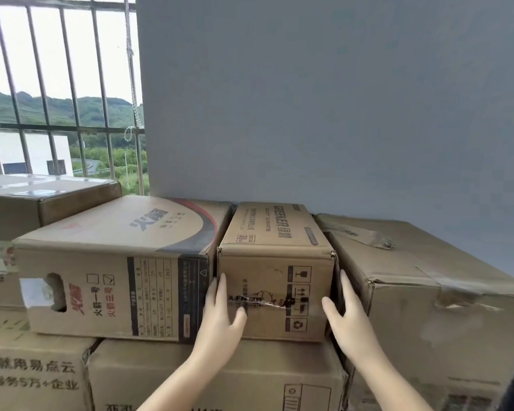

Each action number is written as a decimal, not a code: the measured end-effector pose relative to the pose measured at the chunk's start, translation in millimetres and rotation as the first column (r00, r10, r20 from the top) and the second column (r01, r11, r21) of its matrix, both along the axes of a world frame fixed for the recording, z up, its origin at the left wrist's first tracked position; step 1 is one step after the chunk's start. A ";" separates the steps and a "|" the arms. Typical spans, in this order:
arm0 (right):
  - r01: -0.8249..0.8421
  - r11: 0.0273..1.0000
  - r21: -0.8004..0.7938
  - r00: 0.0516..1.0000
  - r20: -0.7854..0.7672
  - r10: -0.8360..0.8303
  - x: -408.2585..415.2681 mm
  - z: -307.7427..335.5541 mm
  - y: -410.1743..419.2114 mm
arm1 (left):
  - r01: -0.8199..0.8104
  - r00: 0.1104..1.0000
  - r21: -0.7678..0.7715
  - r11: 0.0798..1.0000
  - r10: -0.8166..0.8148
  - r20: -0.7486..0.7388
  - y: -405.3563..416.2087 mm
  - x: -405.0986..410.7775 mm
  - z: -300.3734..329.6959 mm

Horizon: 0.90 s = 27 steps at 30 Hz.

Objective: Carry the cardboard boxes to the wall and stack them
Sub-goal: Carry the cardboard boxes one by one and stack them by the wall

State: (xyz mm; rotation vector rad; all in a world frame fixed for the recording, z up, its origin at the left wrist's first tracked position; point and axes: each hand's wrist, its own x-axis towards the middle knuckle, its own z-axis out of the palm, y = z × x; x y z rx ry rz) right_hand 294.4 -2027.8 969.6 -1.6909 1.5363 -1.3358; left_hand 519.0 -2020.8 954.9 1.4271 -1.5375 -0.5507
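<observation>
The small middle box sits against the wall. The left hand and right hand press its near corners, fingers seemingly straight.

Soft daylight enters through the barred window at upper left, where the sky is blown out white. The grey wall is evenly lit. Wide-angle distortion bends edges; fine print looks soft and smeared.

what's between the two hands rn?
Head view: the narrow cardboard box, left hand and right hand flat at its front corners.
</observation>
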 end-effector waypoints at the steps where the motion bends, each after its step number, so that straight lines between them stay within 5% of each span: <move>1: -0.015 1.000 -0.008 1.000 -0.012 0.015 -5.6 0.6 5.2 | 0.016 1.000 -0.002 1.000 -0.016 -0.008 6.1 1.1 1.7; 13: -0.160 0.987 -0.023 0.980 0.116 0.161 -63.5 -23.2 100.9 | 0.138 0.959 -0.091 0.986 -0.156 -0.238 84.6 0.8 -3.3; 21: 0.105 0.982 0.160 0.967 0.215 -0.138 -54.9 -108.2 189.5 | 0.330 0.920 0.087 0.940 -0.300 -0.253 117.5 5.9 -72.9; 27: 0.339 0.889 0.309 0.835 0.338 -0.435 -0.4 -167.9 275.0 | 0.497 0.861 0.269 0.825 -0.428 -0.276 131.9 40.0 -108.3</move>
